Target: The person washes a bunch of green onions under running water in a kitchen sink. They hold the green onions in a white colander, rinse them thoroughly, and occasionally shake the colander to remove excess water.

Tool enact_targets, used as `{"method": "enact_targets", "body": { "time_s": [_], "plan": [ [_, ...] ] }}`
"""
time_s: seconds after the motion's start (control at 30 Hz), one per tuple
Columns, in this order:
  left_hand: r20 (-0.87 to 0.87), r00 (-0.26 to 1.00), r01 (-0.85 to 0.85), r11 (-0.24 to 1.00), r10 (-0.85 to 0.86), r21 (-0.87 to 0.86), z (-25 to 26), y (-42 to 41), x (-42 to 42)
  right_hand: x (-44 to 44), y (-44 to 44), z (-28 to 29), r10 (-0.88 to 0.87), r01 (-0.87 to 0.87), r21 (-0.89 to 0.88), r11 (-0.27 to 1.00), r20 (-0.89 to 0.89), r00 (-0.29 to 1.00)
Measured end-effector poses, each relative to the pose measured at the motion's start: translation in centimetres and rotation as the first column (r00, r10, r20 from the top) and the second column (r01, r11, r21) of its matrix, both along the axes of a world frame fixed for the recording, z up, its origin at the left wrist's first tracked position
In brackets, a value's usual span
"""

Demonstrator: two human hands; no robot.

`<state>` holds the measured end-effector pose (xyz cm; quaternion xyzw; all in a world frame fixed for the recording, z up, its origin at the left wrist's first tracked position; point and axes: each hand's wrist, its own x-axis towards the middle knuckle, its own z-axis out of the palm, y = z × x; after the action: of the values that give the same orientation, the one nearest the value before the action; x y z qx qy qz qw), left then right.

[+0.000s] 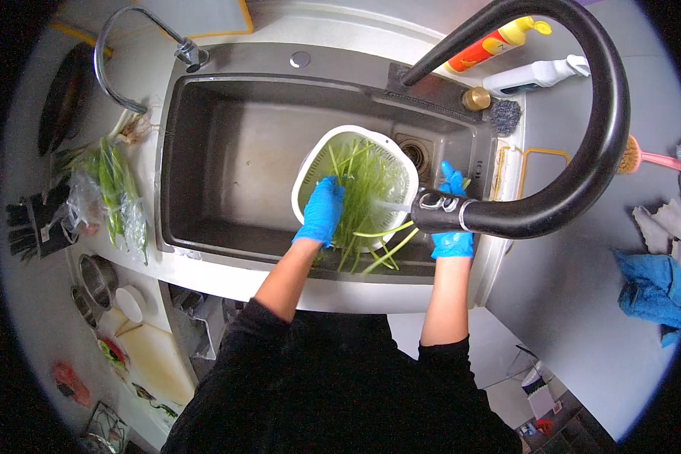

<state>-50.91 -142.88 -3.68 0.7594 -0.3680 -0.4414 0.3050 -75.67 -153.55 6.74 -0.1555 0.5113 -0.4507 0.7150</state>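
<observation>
A white plastic colander basket (pixel 313 148) stands in the dark sink (pixel 249 164), filled with long thin green vegetable stems (pixel 358 187). My left hand (pixel 320 210), in a blue disposable glove, has its fingers curled on the left side of the bunch. From the black faucet's spray head (pixel 440 211), water runs onto the greens. Partly hidden behind that head is my right hand (pixel 453 245), gloved too. A few loose stems (pixel 394 253) run from the basket's front edge to this hand, and a green tip shows by its fingers.
The black faucet neck (pixel 607 113) arches over the right side. Behind the sink's right corner are a yellow-capped bottle (pixel 482 50), a white bottle (pixel 536 75) and a scouring pad (pixel 505 117). Bagged green vegetables (pixel 113 193) lie left, beneath a chrome tap (pixel 105 51). A cutting board (pixel 156 357) is lower left.
</observation>
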Motion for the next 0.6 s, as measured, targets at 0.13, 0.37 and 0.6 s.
{"method": "enact_targets", "body": {
  "time_s": [0.13,0.37,0.6],
  "plan": [
    [0.254,0.964,0.025,0.977,-0.08,0.213,-0.6,-2.5,-1.8,1.0,2.1,-0.3,-0.035,0.035,0.01,0.999,0.014,0.999],
    [-0.343,0.93,-0.168,0.982,0.129,-0.087,2.6,-4.0,-1.7,1.8,3.4,-3.5,0.162,-0.158,-0.037,0.987,0.185,0.969],
    [-0.204,0.979,-0.019,0.996,0.0,-0.09,11.2,-4.9,-2.3,10.3,3.5,6.6,0.282,-0.237,0.155,0.959,-0.458,0.843]
  ]
}}
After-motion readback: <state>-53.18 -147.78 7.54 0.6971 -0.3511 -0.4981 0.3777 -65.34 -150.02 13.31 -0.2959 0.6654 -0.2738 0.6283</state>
